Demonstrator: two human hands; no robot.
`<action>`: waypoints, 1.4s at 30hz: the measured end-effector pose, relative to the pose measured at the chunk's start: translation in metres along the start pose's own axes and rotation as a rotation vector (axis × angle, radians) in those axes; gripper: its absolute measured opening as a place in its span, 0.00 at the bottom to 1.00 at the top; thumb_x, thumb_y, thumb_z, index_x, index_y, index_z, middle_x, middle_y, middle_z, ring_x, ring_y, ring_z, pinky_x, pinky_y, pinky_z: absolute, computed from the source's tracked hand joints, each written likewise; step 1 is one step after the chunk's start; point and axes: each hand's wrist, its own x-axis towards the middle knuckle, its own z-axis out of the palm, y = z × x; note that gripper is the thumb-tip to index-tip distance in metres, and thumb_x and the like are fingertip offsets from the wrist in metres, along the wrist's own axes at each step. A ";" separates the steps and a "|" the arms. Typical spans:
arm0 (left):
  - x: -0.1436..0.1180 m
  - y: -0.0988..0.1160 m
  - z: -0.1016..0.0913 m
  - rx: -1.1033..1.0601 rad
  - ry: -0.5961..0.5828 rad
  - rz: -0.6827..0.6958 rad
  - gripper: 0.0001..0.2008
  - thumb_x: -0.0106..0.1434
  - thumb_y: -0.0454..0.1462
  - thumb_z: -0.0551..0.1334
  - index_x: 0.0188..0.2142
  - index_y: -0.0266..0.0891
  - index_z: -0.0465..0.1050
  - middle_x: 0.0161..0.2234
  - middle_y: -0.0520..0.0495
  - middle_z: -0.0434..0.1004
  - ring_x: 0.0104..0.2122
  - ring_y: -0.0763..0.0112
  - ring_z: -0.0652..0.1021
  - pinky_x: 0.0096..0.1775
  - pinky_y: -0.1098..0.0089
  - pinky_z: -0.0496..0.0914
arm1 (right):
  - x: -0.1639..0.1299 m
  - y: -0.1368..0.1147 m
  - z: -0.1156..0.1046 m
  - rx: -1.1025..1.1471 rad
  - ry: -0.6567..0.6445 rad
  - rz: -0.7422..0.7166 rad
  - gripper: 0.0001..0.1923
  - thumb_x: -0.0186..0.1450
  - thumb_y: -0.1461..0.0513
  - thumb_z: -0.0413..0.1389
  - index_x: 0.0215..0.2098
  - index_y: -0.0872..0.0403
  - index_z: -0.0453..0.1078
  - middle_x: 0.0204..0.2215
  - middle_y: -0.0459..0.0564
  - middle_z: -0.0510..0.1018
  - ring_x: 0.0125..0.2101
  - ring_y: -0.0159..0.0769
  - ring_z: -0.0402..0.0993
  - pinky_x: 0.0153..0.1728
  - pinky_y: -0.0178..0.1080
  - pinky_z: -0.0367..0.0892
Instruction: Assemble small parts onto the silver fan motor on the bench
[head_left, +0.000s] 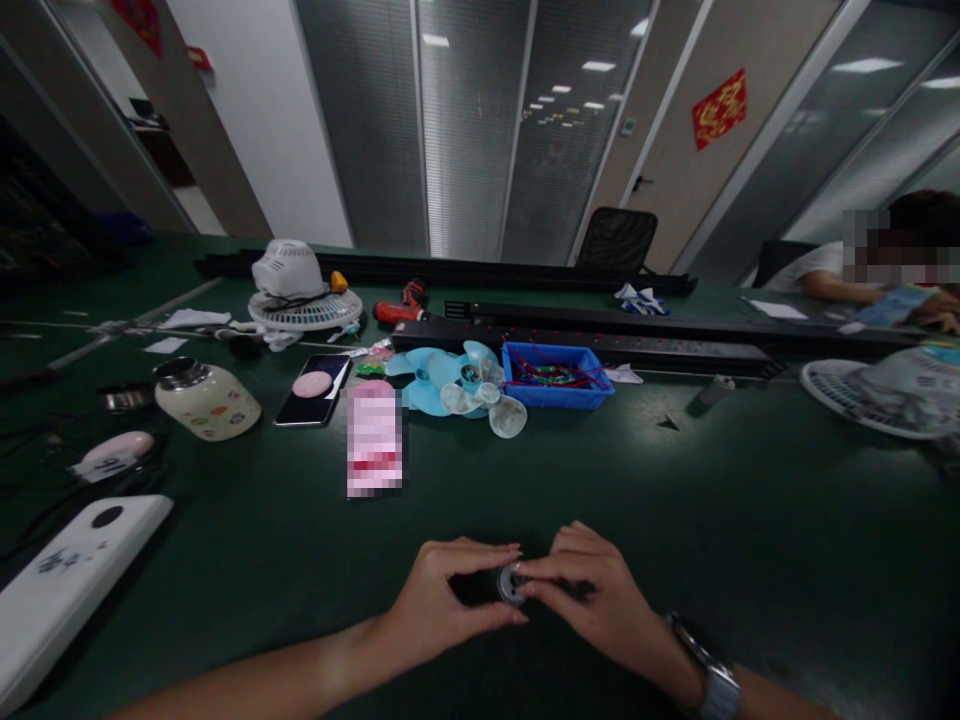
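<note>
A small dark cylinder with a grey round end (510, 585) lies between my two hands, low in the middle of the view. My left hand (442, 595) grips it from the left, thumb below and fingers above. At the grey end, the thumb and forefinger of my right hand (592, 585) are pinched together. Whether they hold a tiny part there or just press on the end is too small to make out. A watch (705, 665) circles my right wrist.
Beyond my hands are light blue fan blades (427, 385), a blue bin (559, 395) of wired boards and a blurred pink item (375, 435). To the left stand a cream bottle (214, 402) and a white case (75, 590). A person (840, 270) sits at far right.
</note>
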 end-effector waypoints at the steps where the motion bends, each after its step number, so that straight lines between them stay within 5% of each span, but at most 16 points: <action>1: 0.000 0.000 0.000 -0.001 -0.004 0.001 0.27 0.47 0.34 0.77 0.48 0.44 0.79 0.44 0.45 0.84 0.42 0.59 0.83 0.45 0.66 0.76 | 0.001 -0.001 0.001 0.006 -0.004 0.003 0.12 0.70 0.53 0.57 0.38 0.48 0.80 0.22 0.44 0.76 0.24 0.32 0.68 0.30 0.37 0.56; 25: -0.001 0.002 0.000 -0.029 0.011 -0.022 0.23 0.46 0.32 0.77 0.44 0.41 0.82 0.40 0.45 0.86 0.38 0.62 0.84 0.41 0.69 0.76 | 0.001 -0.010 0.006 0.123 -0.095 0.220 0.03 0.64 0.60 0.63 0.33 0.50 0.80 0.21 0.42 0.75 0.24 0.31 0.67 0.32 0.36 0.58; 37: 0.001 0.000 0.002 -0.047 0.035 -0.020 0.23 0.46 0.34 0.78 0.43 0.41 0.82 0.39 0.46 0.86 0.37 0.62 0.84 0.40 0.70 0.76 | 0.007 -0.013 0.011 0.108 -0.046 0.197 0.04 0.62 0.59 0.65 0.31 0.51 0.79 0.19 0.42 0.73 0.22 0.31 0.66 0.29 0.36 0.58; 42: 0.001 0.002 0.001 -0.009 0.014 -0.059 0.22 0.45 0.35 0.78 0.42 0.41 0.82 0.38 0.46 0.86 0.36 0.62 0.84 0.40 0.70 0.76 | 0.010 -0.008 -0.007 0.078 0.000 0.137 0.09 0.66 0.54 0.61 0.35 0.50 0.80 0.21 0.44 0.74 0.23 0.33 0.67 0.28 0.37 0.59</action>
